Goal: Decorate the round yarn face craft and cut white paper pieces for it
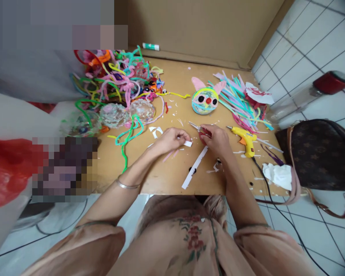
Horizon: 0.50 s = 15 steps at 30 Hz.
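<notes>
Between the fingers of my left hand (174,138) is a small piece of white paper (188,143), its end sticking out to the right. My right hand (217,138) is closed around the red handles of a pair of scissors (196,126), whose blades point left and away from me, a little apart from the paper. Below my right hand lies a long white strip (194,168) with a dark piece across it. Beyond the scissors sits a round decorated ball (204,101) with pink ears, black eyes and a red nose.
A yellow glue gun (245,140) lies at the right, its black cord running off the table edge. Colourful pipe cleaners (126,82) pile up at the far left, near clear balls (114,115). More fuzzy sticks (238,97), crumpled tissue (277,175) and a brown handbag (316,153) are at the right.
</notes>
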{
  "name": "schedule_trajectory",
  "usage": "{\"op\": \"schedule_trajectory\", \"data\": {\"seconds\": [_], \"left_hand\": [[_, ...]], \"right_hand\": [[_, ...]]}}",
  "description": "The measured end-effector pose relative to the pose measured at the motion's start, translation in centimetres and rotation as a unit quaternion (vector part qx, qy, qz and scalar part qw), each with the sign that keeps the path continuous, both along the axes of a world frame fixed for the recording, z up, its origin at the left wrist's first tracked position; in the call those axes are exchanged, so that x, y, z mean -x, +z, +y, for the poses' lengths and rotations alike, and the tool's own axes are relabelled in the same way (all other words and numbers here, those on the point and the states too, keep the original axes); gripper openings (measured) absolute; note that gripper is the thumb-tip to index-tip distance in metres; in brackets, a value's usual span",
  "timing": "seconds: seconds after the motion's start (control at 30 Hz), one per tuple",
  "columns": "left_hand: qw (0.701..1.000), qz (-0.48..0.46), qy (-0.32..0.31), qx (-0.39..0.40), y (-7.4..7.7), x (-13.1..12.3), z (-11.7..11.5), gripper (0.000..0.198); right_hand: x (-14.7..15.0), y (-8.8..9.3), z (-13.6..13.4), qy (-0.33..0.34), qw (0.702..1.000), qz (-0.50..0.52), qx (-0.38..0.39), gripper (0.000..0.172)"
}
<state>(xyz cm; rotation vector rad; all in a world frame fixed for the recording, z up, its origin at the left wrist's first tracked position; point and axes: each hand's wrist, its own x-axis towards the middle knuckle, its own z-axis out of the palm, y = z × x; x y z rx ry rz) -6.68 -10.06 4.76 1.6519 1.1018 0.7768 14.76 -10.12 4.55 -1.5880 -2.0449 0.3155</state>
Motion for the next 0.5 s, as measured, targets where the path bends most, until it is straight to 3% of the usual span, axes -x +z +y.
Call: {"op": "schedule_trajectory", "data": {"seconds": [0.1,0.23,0.33,0.4,0.5], "left_hand": [[0.999,0.019,-0.027,-0.031,0.1,0.2,-0.2,0.021],[0.997,0.032,0.022,-0.072,0.4,-0.2,-0.4,0.024],[0.993,0.054,0.051,-0.089,0.8,-0.5,-0.6,0.024],[0.995,0.042,0.056,-0.076,1.0,-0.8,-0.9,0.023],[0.999,-0.02,0.044,-0.019,1.2,-1.3,-1.5,0.017]], "right_hand": [[-0.1,0.4,-0.6,0.05,0.997,-0.06,0.021,0.034],[-1.2,1.3,-2.7,0.08,0.993,-0.079,-0.023,0.039],[-2.1,1.4,-5.2,0.151,0.985,-0.084,-0.003,0.037],[-2.0,1.0,-6.7,0.187,0.977,-0.104,0.014,0.032],[-1.3,0.3,-8.0,0.19,0.975,-0.116,-0.014,0.022]]}}
